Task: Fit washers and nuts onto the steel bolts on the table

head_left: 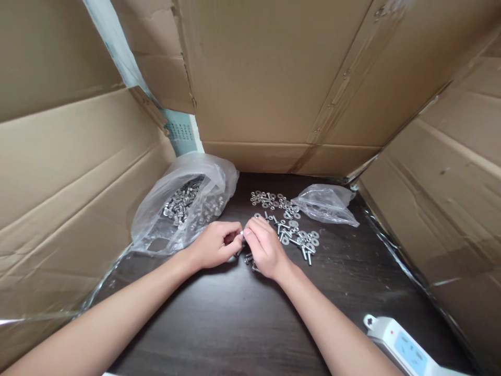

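My left hand [219, 244] is closed, thumb and forefinger pinched at a small shiny metal piece [241, 233]. Against the other side of that piece press the fingertips of my right hand [266, 249], also closed. Fingers cover most of the piece, so I cannot tell whether it is a bolt, a nut or both together. Several bolts [249, 258] lie on the table just under my right hand. Beyond it are loose bolts [304, 253], flat washers [314, 242] and small nuts [282, 206], scattered in a loose group.
An open clear plastic bag [224, 169] of many bolts [180, 203] stands at the left. A flatter clear bag [326, 201] lies back right on the dark table [219, 324]. Cardboard walls [274, 73] enclose the back and sides. A white power strip [391, 334] sits front right.
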A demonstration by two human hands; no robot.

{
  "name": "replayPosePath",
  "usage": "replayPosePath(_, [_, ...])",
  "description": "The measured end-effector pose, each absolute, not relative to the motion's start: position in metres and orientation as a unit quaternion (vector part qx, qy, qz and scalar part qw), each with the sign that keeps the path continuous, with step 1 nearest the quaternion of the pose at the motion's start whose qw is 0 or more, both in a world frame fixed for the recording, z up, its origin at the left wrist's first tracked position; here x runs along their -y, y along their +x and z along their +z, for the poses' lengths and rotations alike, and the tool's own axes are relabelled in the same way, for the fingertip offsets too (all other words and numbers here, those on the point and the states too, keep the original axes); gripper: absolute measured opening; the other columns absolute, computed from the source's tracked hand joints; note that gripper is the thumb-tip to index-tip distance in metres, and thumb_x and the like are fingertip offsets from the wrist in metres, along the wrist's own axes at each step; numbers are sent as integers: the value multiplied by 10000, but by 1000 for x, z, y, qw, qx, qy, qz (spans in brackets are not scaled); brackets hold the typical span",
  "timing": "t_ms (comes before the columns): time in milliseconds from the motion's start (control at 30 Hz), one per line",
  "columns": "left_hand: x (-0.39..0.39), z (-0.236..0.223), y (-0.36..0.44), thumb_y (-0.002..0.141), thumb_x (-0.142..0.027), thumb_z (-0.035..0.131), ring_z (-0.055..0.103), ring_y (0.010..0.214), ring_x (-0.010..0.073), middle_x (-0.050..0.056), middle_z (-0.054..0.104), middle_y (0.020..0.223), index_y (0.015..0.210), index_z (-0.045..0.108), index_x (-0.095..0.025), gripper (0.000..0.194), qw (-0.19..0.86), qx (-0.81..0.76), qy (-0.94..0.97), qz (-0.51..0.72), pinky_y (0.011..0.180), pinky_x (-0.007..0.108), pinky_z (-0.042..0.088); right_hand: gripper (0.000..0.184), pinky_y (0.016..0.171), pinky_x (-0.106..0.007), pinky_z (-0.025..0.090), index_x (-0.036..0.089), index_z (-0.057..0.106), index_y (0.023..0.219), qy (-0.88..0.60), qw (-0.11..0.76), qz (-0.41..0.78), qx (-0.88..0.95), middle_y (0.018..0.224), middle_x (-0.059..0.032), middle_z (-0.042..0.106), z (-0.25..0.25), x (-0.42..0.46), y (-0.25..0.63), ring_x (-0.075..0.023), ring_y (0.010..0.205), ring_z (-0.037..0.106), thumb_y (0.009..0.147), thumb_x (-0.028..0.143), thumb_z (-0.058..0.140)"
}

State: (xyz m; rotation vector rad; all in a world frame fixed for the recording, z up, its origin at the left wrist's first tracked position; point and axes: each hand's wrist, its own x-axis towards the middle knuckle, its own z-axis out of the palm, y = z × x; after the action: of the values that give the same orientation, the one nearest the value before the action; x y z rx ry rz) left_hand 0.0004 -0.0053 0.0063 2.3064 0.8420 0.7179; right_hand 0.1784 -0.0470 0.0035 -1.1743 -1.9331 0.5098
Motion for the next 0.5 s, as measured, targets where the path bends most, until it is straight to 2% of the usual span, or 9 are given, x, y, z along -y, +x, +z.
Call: replayPosePath(500, [6,7,1,917,-282,495,383,548,98,-55,424,579,664,424,-182,282,291,-316,862,269,571,234,303,261,771,-382,378,245,394,754,-469,411,199,756,790,-28,526,5,48,179,-214,785,474,1013,215,380])
